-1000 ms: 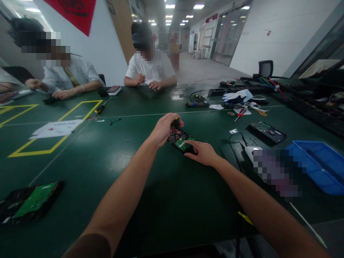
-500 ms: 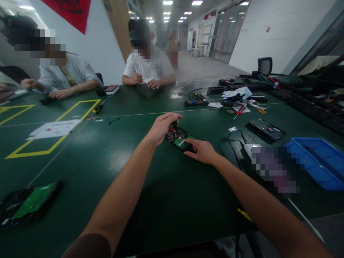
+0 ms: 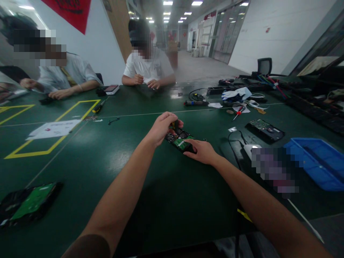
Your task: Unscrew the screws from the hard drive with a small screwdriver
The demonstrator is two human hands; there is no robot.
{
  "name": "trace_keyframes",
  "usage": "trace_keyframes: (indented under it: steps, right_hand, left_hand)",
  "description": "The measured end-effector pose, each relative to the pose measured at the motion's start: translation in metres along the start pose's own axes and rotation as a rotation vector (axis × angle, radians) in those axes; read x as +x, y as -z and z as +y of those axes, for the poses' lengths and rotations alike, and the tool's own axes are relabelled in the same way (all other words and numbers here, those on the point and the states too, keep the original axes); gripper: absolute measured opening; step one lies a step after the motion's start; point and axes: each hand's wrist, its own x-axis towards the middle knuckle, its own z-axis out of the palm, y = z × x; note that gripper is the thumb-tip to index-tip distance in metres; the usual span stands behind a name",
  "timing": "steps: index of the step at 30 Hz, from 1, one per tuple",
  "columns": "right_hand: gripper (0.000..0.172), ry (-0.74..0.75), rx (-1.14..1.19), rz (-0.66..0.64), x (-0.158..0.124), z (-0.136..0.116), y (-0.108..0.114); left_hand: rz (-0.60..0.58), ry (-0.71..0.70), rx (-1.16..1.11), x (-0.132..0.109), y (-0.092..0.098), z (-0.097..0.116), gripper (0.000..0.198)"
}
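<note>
A black hard drive (image 3: 180, 139) with its green circuit board facing up lies in the middle of the green table (image 3: 150, 200). My left hand (image 3: 162, 128) is closed around a small screwdriver (image 3: 174, 125) with a yellow and black handle, held upright over the drive's far end. My right hand (image 3: 203, 151) rests on the drive's near right corner, fingers pressed down on it.
Another hard drive (image 3: 28, 204) lies at the near left, a third (image 3: 265, 129) at the right. A blue tray (image 3: 317, 163) and a cable (image 3: 236, 143) sit at the right. Tools and gloves (image 3: 236, 95) lie farther back. Two people sit across the table. Yellow tape outlines (image 3: 53, 143) mark the left.
My left hand has shifted slightly on the screwdriver handle over the drive. The view dropped a little early on; my right hand stays on the drive.
</note>
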Motion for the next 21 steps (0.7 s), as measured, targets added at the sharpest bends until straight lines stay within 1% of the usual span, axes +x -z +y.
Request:
trace_keyframes:
  steps: [3, 6, 10, 13, 16, 21]
  right_hand:
    - [0.057, -0.002, -0.004, 0.003, 0.0003, 0.0002, -0.0003]
    - [0.058, -0.005, -0.003, -0.002, 0.0005, -0.0001, 0.0002]
    - [0.057, -0.008, -0.004, -0.004, 0.0003, -0.0006, 0.0011]
    - [0.057, -0.006, -0.006, -0.001, 0.0003, -0.0006, 0.0011]
    - [0.057, -0.007, -0.012, -0.005, 0.0005, -0.0010, 0.0010]
    - [0.057, -0.016, -0.019, -0.005, 0.0004, -0.0025, 0.0019]
  left_hand:
    - [-0.002, -0.007, 0.008, -0.0012, -0.0011, 0.0021, 0.012]
    - [0.022, -0.045, 0.047, -0.0013, -0.0005, 0.0035, 0.011]
    - [0.078, -0.106, 0.119, 0.0006, 0.0030, 0.0034, 0.014]
    - [0.087, -0.137, 0.159, 0.0014, 0.0045, 0.0037, 0.017]
    - [0.058, -0.119, 0.158, 0.0008, 0.0038, 0.0044, 0.017]
    - [0.026, -0.041, 0.047, -0.0001, 0.0009, 0.0039, 0.014]
